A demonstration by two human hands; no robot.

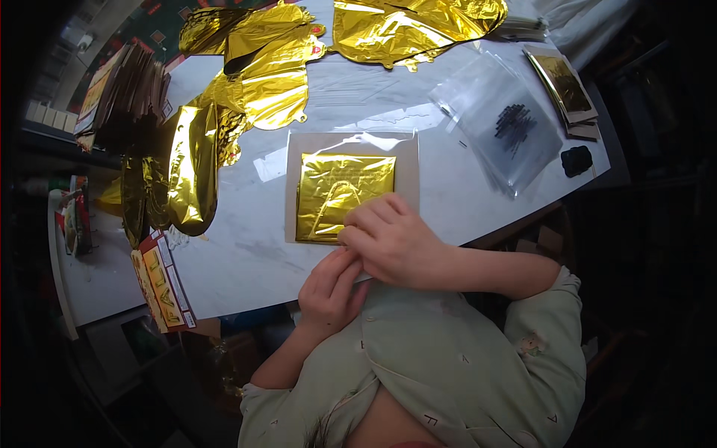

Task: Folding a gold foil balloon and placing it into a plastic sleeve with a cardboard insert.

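Could easily crease the folded gold foil (pixel 321 198), or shove it crooked on the grey-brown card (pixel 407 175), by leaning too hard on that lower right corner. Might also stretch or rip the clear bag (pixel 373 139) by tugging unevenly at the near edge. Lying mostly just beyond the right hand (pixel 392 239), partly covered by its fingers, flat on the surface (pixel 239 246). Left hand (pixel 327 291) just below. Fingers bunched together on both, tips meeting; can't tell about any pinch, too hidden.
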